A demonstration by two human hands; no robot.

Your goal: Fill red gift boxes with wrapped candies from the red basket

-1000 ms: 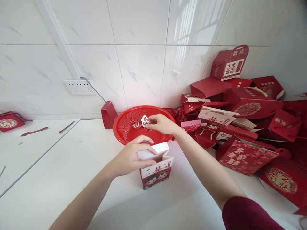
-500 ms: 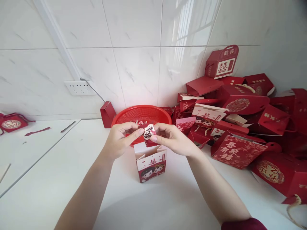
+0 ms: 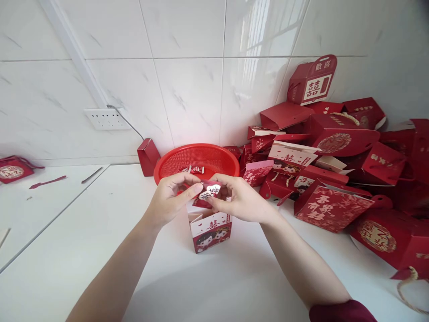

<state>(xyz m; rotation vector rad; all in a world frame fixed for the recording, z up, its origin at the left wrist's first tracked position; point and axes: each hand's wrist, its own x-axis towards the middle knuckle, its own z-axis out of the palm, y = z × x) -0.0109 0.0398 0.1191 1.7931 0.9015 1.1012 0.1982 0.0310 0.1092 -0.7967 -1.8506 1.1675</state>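
Between my hands is a small red wrapped packet (image 3: 210, 192) with a white label and dark characters, perhaps a sweet; its contents are hidden. My left hand (image 3: 174, 194) pinches its left side with thumb and fingers, and my right hand (image 3: 236, 197) grips its right side. Just below them a red and white gift box (image 3: 212, 235) with two cartoon faces stands upright on the table, its top flaps open. My hands cover part of the box's rear. Behind my hands sits a red plastic basket (image 3: 197, 150) with a few small red and white packets (image 3: 197, 169) inside.
A heap of red gift boxes (image 3: 335, 205) fills the right side, against the tiled wall. One small red box (image 3: 148, 156) stands left of the basket, near a socket strip (image 3: 107, 119) with a cable. Farther left lie another red box (image 3: 15, 170) and a red strip (image 3: 48, 182).
The packet has been turned and lowered slightly between my fingers, its label now tilted the other way. The view has shifted a little, and packets inside the basket show more clearly.
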